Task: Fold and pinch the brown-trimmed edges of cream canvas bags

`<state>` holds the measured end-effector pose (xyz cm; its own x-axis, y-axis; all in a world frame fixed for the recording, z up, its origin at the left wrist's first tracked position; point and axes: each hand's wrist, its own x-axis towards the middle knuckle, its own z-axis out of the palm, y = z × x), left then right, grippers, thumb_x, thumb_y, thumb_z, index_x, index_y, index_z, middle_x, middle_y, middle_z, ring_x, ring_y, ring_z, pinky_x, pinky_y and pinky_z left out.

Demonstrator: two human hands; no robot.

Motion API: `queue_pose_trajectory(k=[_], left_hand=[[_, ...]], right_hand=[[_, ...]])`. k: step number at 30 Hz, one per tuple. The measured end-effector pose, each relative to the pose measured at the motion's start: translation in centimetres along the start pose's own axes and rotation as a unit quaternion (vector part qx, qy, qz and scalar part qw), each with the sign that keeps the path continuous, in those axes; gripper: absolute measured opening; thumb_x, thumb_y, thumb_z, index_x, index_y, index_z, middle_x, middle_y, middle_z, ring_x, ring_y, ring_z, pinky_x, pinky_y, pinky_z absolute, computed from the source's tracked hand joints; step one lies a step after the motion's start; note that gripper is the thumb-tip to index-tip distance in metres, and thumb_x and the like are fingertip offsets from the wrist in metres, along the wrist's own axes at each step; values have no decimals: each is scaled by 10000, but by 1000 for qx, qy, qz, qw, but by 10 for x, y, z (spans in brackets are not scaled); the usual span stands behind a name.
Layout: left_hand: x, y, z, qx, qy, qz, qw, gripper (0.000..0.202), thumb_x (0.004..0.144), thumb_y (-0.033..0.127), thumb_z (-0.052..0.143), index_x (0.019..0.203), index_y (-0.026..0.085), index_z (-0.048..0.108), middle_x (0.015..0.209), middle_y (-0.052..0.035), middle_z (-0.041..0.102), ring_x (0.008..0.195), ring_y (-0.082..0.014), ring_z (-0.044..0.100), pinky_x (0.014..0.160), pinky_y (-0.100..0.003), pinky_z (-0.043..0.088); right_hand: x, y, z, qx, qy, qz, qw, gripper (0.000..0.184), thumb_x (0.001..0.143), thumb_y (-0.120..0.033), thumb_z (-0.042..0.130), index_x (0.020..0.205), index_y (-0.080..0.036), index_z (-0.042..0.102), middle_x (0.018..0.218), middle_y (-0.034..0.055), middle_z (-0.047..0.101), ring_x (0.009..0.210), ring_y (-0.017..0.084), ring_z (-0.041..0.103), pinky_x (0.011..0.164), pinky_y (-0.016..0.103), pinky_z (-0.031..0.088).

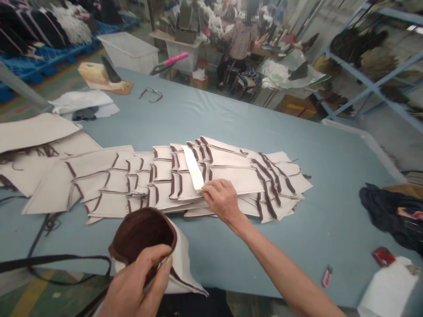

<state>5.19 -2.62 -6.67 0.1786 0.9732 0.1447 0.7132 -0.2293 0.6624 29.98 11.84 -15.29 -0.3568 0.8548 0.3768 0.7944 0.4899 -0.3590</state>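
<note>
My left hand (pixel 142 277) pinches the rim of a cream fabric pouch (pixel 181 246) with a dark brown lining, its mouth open toward me at the table's near edge. In my right hand (pixel 222 198) is one end of a white strip (pixel 193 167), held between thumb and fingers. That strip lies over a spread of overlapping cream fabric pieces (pixel 234 178) edged in dark brown. Whether the strip is paper or cloth I cannot tell.
Eyeglasses (pixel 151 94) and a wooden block-like object (pixel 95 75) lie toward the table's far left. A pink cutter (pixel 327 276), a red item (pixel 383 256) and dark cloth (pixel 393 215) are at right. A black strap (pixel 66 257) trails at left. Another person (pixel 239 39) is beyond the table.
</note>
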Motion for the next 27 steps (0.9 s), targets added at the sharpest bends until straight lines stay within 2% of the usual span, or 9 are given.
queue_pose_trajectory(k=[3,6,8,10,14,21,27], left_hand=[[17,-3,6,-18,21,-20,999,171,1041,395,578,1091,260,670,809,15,799,643,-162,771,622,-192,587],[37,-5,15,-65,-19,-60,996,211,1020,402,583,947,237,693,644,48,693,517,-136,651,521,-202,501],[52,-6,21,-96,-36,-97,990,260,997,406,589,853,216,693,587,52,618,496,-128,580,499,-209,447],[69,-9,27,-136,-31,-135,981,283,964,414,610,799,197,686,579,48,577,512,-125,539,510,-216,425],[97,-15,39,-201,-23,-178,963,287,903,442,648,808,175,692,631,20,598,580,-139,523,541,-230,429],[116,-24,54,-221,-50,-194,954,346,887,483,650,875,146,730,693,-6,646,600,-138,527,567,-241,418],[120,-25,61,-224,-41,-219,949,339,876,490,625,887,164,718,649,19,603,581,-137,504,549,-238,393]], right_hand=[[1,-8,-7,42,14,35,998,134,997,-198,650,931,-233,761,1003,69,783,968,237,610,903,383,417],[3,-19,-12,97,24,94,991,183,1011,-241,601,888,-213,734,971,71,777,946,230,610,904,377,421],[5,-24,-14,140,22,143,980,236,1015,-268,561,836,-203,700,882,52,741,859,205,601,841,345,433],[6,-26,-15,186,7,191,964,274,1013,-309,533,803,-199,671,782,13,677,756,173,578,743,303,430],[9,-25,-18,263,-40,256,929,361,1002,-413,491,751,-194,628,654,-38,531,627,132,502,604,257,368],[15,-21,-29,322,-104,272,901,328,930,-375,457,658,-211,541,606,-47,386,611,129,399,573,268,287],[19,-16,-32,334,-145,274,890,295,910,-355,471,696,-204,608,619,-42,429,607,129,401,572,272,278]])
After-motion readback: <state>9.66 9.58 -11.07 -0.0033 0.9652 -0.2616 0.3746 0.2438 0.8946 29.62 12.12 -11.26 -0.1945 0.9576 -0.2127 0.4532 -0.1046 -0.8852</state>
